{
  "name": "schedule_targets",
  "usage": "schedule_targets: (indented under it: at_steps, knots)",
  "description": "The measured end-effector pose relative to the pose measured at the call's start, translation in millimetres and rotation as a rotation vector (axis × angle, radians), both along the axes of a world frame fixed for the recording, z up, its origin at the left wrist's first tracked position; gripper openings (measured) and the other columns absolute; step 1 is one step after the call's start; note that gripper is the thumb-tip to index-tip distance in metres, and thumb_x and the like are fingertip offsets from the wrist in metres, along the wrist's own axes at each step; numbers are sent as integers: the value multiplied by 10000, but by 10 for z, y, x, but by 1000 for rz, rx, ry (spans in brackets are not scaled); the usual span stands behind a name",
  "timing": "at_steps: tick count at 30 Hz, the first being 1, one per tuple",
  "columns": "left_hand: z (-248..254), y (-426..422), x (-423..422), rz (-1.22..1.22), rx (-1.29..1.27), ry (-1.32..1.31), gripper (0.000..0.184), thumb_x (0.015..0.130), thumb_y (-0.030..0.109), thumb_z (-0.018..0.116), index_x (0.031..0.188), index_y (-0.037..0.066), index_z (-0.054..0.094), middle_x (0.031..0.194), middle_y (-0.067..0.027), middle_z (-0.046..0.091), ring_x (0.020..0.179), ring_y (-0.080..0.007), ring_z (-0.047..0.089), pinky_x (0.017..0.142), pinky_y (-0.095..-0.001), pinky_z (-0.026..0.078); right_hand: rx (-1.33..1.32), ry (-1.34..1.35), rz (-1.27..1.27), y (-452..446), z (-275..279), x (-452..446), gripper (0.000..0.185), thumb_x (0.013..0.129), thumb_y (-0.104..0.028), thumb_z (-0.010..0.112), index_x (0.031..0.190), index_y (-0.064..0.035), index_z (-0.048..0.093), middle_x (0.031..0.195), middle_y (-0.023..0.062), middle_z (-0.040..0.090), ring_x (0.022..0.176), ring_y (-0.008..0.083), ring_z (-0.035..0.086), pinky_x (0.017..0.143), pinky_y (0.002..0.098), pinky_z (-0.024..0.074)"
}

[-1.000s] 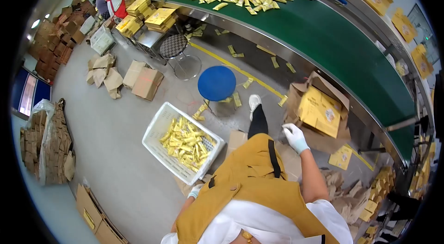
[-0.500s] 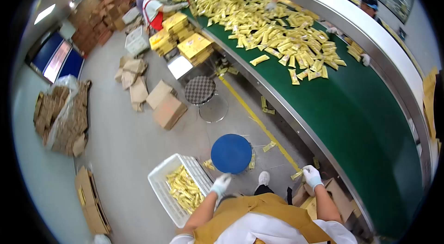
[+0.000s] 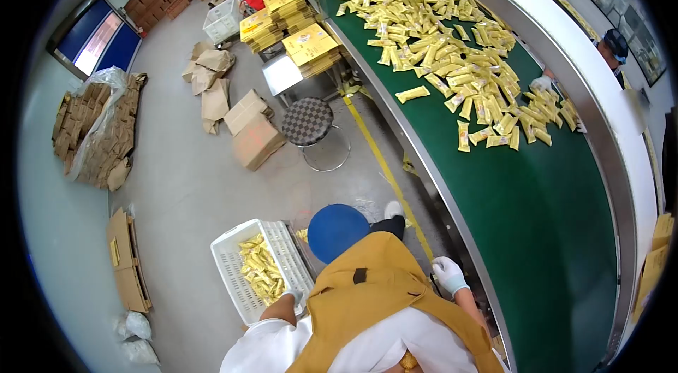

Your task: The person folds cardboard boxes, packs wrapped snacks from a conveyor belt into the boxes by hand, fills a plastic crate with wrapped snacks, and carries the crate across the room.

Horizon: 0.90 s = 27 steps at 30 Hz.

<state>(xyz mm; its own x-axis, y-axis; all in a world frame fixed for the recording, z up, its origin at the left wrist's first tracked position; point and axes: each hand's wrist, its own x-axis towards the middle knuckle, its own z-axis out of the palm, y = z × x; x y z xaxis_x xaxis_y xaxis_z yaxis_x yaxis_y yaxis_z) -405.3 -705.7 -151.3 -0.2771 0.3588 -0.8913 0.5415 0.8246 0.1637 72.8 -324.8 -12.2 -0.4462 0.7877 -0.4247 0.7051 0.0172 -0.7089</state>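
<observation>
In the head view I see a person in a mustard apron (image 3: 381, 260), the hands gloved and held low at either side. The right hand (image 3: 449, 275) is just beside the edge of the green conveyor belt (image 3: 537, 232); its fingers look bent and drawn together, but I cannot tell whether they pinch anything. The left hand (image 3: 293, 297) is down at the near corner of the white plastic crate (image 3: 288, 249). The forearm crowds that spot, so it may be gripping the rim or only resting by it; I cannot tell whether those fingers are spread or pressed together.

Just past the left fingers, inside the crate, lies a load of yellow packets (image 3: 261, 270), which the raised walls presumably stop from spilling onto the floor (image 3: 191, 232). The crate stands close to that hand, perhaps to be within easy reach. Ahead of the fingers, between the hands, is a blue round stool (image 3: 336, 232), partly hidden by the apron. Farther ahead of the right fingers, well apart, a packet heap (image 3: 452, 62) covers part of the belt, and a co-worker's gloved hand (image 3: 542, 85) is at its far side. Well beyond the left fingers, past a checkered stool (image 3: 308, 121), yellow cartons (image 3: 311, 46) sit stacked on a metal surface (image 3: 280, 76), probably piled flat to save room.
</observation>
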Motion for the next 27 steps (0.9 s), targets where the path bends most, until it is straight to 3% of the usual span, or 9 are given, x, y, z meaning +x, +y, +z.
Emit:
schedule_targets:
  at_steps: [8,9,11,13,14,15,17,21,27]
  knots:
    - [-545,1541,-221,423,-213,-432,459,946,442,517,1148,60,671,1179,-197,678,1080,-342,650,905,-404,509,34,-49,44,1567,-119,-564,255,900,-234,604,1052,-45,684,1010,181,702,974,346,671,885,400,528]
    - [-610,1998,-327,375,-156,-490,446,949,438,516,1138,66,674,1171,-195,680,1069,-337,655,895,-402,512,-38,-35,-4,1852,-118,-769,260,900,-235,603,1059,-45,682,1012,183,699,983,343,669,893,399,525]
    - [-711,2786,-595,-423,454,-38,439,943,448,526,1117,76,683,1141,-204,684,1095,-312,648,893,-391,506,-22,-17,7,2424,-211,-1155,275,900,-243,602,1076,-46,677,1031,186,690,994,338,664,900,393,520]
    - [-544,3571,-890,-109,441,-24,438,932,414,505,1132,60,667,1168,-218,664,1118,-363,627,944,-413,492,34,-74,88,2922,-209,-1501,289,894,-259,610,1085,-53,679,1087,185,671,993,332,659,893,374,521]
    - [220,4279,-839,81,325,-32,441,928,379,514,1200,59,646,1203,-226,653,1126,-370,625,954,-413,492,19,-82,108,3155,-255,-1636,316,898,-300,588,1135,-110,676,1113,177,654,1027,339,644,919,391,510]
    - [-119,4485,-1071,-273,512,124,445,924,359,554,1234,52,642,1204,-227,659,1138,-360,628,955,-397,493,30,-181,176,3359,-226,-1777,329,896,-321,566,1169,-167,665,1149,166,633,1076,347,614,946,427,485]
    - [26,5181,-1184,451,530,-60,431,949,334,603,1252,27,628,1169,-183,690,1054,-275,662,941,-347,491,-20,-344,311,3777,-180,-2064,403,894,-384,533,1279,-293,609,1243,140,585,1165,378,557,991,506,436]
    - [1010,6413,-1165,148,515,37,453,922,339,620,1257,35,633,1209,-220,669,1154,-329,633,984,-373,484,-20,-408,419,4420,-310,-2570,535,877,-405,556,1405,-334,502,1310,133,543,1193,379,541,996,510,436]
    - [1331,7549,-790,-377,462,-150,441,933,292,579,1306,57,599,1209,-207,658,1168,-374,598,1010,-420,469,117,-308,301,5405,-906,-3309,635,850,-409,614,1451,-278,454,1307,142,527,1175,372,519,960,499,452]
